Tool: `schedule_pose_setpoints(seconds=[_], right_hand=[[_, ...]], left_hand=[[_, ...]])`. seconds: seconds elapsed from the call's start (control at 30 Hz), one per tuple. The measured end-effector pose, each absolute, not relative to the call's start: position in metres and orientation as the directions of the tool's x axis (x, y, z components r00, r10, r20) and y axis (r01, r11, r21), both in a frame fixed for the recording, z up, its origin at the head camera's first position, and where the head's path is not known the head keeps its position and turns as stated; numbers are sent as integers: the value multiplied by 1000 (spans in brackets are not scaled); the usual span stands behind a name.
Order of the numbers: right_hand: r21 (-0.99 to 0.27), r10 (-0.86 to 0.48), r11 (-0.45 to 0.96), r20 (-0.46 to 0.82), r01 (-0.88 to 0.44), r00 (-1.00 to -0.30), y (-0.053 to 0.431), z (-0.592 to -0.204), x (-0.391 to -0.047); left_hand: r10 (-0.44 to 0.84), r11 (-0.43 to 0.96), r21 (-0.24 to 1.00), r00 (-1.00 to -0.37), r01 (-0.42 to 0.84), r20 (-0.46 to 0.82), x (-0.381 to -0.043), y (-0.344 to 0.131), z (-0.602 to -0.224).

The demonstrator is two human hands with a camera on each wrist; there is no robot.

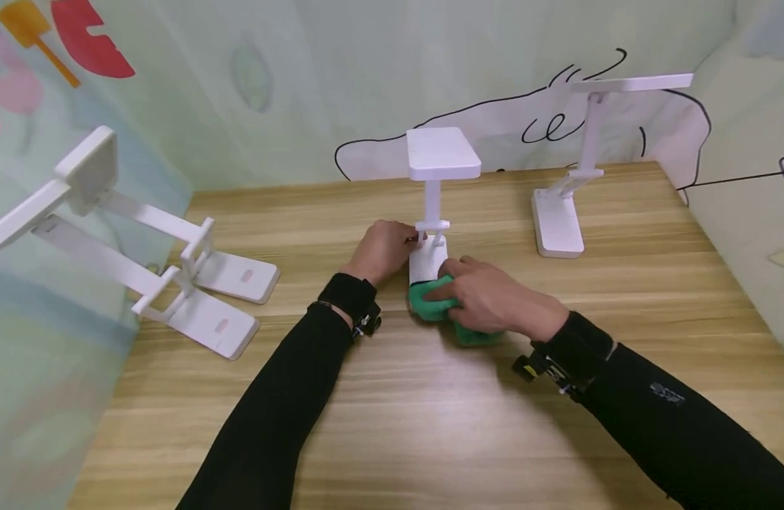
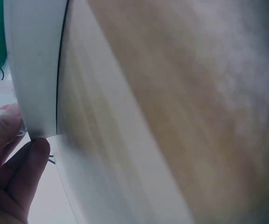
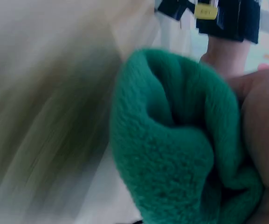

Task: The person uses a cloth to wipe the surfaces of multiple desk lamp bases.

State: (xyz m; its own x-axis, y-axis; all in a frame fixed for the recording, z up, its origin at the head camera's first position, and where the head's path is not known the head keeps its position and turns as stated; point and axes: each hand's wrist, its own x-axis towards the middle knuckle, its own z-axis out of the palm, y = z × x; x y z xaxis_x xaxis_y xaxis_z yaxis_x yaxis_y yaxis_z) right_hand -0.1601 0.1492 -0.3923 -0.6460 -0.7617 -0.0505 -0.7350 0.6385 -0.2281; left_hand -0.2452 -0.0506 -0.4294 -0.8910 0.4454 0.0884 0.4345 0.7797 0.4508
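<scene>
A white desk lamp (image 1: 433, 157) stands upright in the middle of the table, its panel facing up over a narrow base (image 1: 423, 263). My left hand (image 1: 384, 249) holds the back of that base near the hinge; in the left wrist view the thumb and fingers (image 2: 29, 168) pinch the white base's end. A green cloth (image 1: 430, 303), bunched and fluffy in the right wrist view (image 3: 167, 158), lies over the front end of the base. My right hand (image 1: 487, 296) grips this cloth from above, and part of it hangs below the palm onto the table.
Two more white lamps (image 1: 222, 327) (image 1: 241, 275) stand side by side at the left. Another white lamp (image 1: 557, 223) stands at the back right. The wood-grain table (image 1: 392, 425) meets a patterned wall covering (image 1: 290, 85) at the back and sides.
</scene>
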Motion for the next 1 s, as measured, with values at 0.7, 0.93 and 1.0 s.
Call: schedule_pose_setpoints(seconds=[0.7, 0.93, 1.0], right_hand=[[-323, -723, 671, -85, -667, -686, 153, -390, -161], [-300, -478, 846, -59, -442, -876, 170, -379, -182], [-325, -428, 860, -39, -393, -903, 164, -384, -186]], left_hand=[[446, 790, 446, -893, 422, 55, -245, -47, -428], [461, 778, 442, -884, 446, 80, -245, -45, -425], [457, 780, 447, -887, 438, 70, -245, -45, -424]])
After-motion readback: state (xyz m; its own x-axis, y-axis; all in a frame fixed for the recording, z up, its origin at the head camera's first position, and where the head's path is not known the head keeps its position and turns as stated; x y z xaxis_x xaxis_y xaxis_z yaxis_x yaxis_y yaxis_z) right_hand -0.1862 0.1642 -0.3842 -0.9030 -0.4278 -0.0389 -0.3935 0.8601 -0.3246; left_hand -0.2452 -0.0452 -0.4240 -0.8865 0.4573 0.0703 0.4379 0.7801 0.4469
